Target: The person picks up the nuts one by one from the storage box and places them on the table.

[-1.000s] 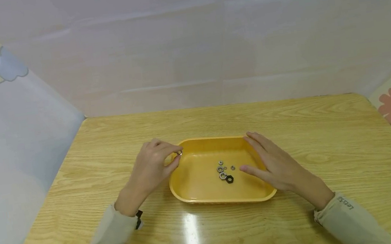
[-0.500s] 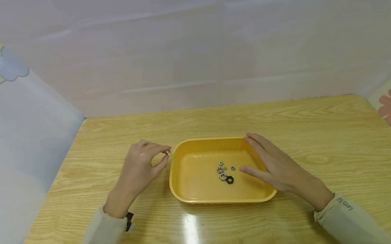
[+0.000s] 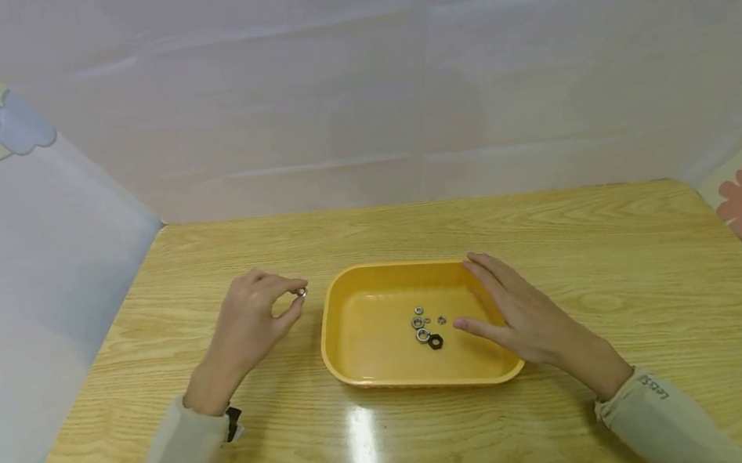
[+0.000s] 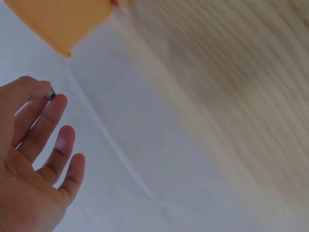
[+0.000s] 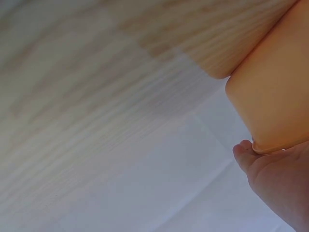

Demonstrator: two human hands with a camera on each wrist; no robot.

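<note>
Between the thumb and fingertips of my left hand (image 3: 248,320) a small silver metal nut (image 3: 302,292) is pinched, over the table just left of the yellow tray (image 3: 378,382). The left wrist view shows the same nut (image 4: 50,94) edge-on at the fingertips, the other fingers loosely bent. On the tray's right rim rests my right hand (image 3: 532,312), its fingers extended along the rim and the thumb reaching over the inside. Several silver nuts (image 3: 423,336) and a black hex nut (image 3: 436,342) lie in the tray, right of its middle.
The tray stands on a wood-grain table (image 3: 592,232). A pale wall covering (image 3: 395,101) rises behind the table's far edge, with printed sheets at both sides. A bright reflection lies on the tabletop in front of the tray.
My left hand has moved left with the nut, from over the tray's left rim to beside the tray. The right hand and the nuts in the tray look unmoved.
</note>
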